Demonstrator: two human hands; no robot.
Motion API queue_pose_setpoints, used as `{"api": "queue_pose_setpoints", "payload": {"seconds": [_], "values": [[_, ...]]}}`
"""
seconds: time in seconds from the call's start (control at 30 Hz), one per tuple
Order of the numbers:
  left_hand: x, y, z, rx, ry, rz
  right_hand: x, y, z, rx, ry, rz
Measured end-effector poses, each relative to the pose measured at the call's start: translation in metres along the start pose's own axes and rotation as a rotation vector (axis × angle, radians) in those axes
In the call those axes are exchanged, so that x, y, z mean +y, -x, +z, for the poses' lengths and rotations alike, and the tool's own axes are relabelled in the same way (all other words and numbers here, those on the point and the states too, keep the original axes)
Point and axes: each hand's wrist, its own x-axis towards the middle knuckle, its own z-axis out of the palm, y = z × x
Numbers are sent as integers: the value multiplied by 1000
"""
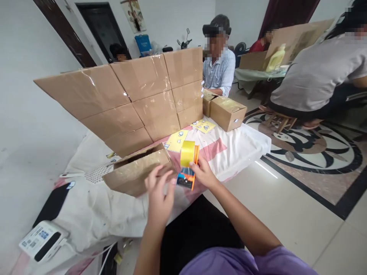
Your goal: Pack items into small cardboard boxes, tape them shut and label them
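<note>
In my right hand point(204, 172) is a tape dispenser point(188, 166) with an orange frame and a roll of yellow tape, held above the cloth near the front edge. My left hand point(161, 189) is raised just left of it, fingers spread and slightly blurred, seemingly holding nothing. Whether its fingertips touch the dispenser's lower end I cannot tell. Behind my left hand lies an open cardboard box point(137, 172), tilted, its dark opening at the top.
A tall cardboard partition point(137, 95) stands across the table. Two closed cardboard boxes point(229, 110) sit at the right. A white device point(43, 240) with cables lies front left. One person point(219, 65) sits behind the partition; another point(312, 72) sits at the right.
</note>
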Motion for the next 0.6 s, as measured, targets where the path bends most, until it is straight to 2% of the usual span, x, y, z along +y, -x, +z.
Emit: {"api": "queue_pose_setpoints", "payload": {"seconds": [0.07, 0.13, 0.23, 0.33, 0.4, 0.47, 0.53, 0.6], "values": [[13, 11, 12, -141, 166, -103, -19, 18, 4, -39, 12, -66], [19, 20, 19, -189, 311, -194, -30, 27, 8, -25, 75, -133], [24, 30, 18, -61, 408, -234, -33, 26, 11, 22, 171, -246], [37, 34, 5, 119, 408, -193, -36, 18, 11, 25, 237, -432], [49, 35, -6, 166, 392, -180, -40, 11, 11, 4, 284, -557], [59, 36, -15, 71, 404, -244, -48, 6, 12, 27, 283, -558], [64, 38, -19, -87, 460, -375, -55, 1, 14, 99, 226, -438], [63, 43, -19, -177, 517, -495, -61, -4, 17, 174, 152, -322]]}}
